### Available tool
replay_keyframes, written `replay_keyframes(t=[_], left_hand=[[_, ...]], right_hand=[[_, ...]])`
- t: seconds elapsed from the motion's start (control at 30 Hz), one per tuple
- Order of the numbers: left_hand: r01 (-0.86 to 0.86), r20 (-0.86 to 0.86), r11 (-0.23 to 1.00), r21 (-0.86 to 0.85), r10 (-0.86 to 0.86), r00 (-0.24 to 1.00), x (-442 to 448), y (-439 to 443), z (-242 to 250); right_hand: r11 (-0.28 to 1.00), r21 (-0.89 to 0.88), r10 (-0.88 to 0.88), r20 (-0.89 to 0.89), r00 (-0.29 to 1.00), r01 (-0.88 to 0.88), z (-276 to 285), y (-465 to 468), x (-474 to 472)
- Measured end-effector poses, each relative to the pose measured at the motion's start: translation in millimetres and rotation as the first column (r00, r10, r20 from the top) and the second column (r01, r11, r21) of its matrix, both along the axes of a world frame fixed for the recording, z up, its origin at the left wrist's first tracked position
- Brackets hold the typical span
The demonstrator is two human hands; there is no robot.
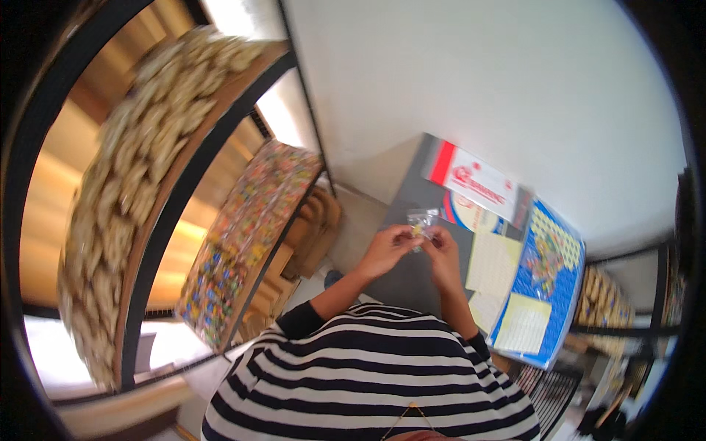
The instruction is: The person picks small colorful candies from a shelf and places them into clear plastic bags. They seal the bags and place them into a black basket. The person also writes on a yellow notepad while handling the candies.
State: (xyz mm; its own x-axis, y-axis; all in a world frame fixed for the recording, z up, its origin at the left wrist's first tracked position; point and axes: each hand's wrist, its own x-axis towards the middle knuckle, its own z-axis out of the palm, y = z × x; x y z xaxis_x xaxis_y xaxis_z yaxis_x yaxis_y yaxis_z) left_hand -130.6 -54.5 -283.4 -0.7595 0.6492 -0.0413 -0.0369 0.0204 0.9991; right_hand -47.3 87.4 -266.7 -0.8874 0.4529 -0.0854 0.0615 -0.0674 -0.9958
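Between my two hands is a small clear plastic bag (423,216) with small yellowish and green contents, above the dark grey table (408,270). My left hand (386,249) pinches its left side with thumb and fingers. On the other side, my right hand (443,251) grips the bag as well. The fingertips of both hands nearly meet at the bag's lower part. What exactly the bag contains is too small to tell.
Right of my hands lie pale yellow sticker sheets (493,262) and a blue pack (557,308) bearing a bag of colourful pieces (546,259). A red and white printed packet (474,179) lies beyond. Shelves (220,121) with bagged goods stand left; a wall (485,82) rises behind.
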Motion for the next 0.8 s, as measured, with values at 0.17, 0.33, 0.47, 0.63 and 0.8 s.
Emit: replay_keyframes(t=[0.17, 0.33, 0.47, 0.63, 0.8], left_hand=[[-0.043, 0.174, 0.999, 0.007, 0.041, 0.984, 11, -25, 2], [-0.21, 0.288, 0.978, -0.008, 0.203, 0.936, 9, -77, -23], [-0.52, 0.093, 0.8, -0.3, 0.567, 0.818, -18, -151, -34], [-0.877, -0.368, 0.326, -0.353, 0.813, 0.45, -64, -278, -109], [-0.845, -0.401, 0.034, -0.534, 0.869, 0.289, -104, -377, -152]], right_hand=[[0.99, -0.078, 0.119, 0.042, 0.992, -0.116, -18, -13, 8], [0.97, -0.003, 0.242, 0.092, 0.966, -0.243, -11, -37, -4], [0.928, 0.197, 0.293, 0.139, 0.946, -0.317, -28, -49, -12], [0.884, 0.294, 0.328, 0.164, 0.93, -0.364, -36, -62, -18], [0.862, 0.354, 0.302, 0.214, 0.929, -0.362, -41, -62, -25]])
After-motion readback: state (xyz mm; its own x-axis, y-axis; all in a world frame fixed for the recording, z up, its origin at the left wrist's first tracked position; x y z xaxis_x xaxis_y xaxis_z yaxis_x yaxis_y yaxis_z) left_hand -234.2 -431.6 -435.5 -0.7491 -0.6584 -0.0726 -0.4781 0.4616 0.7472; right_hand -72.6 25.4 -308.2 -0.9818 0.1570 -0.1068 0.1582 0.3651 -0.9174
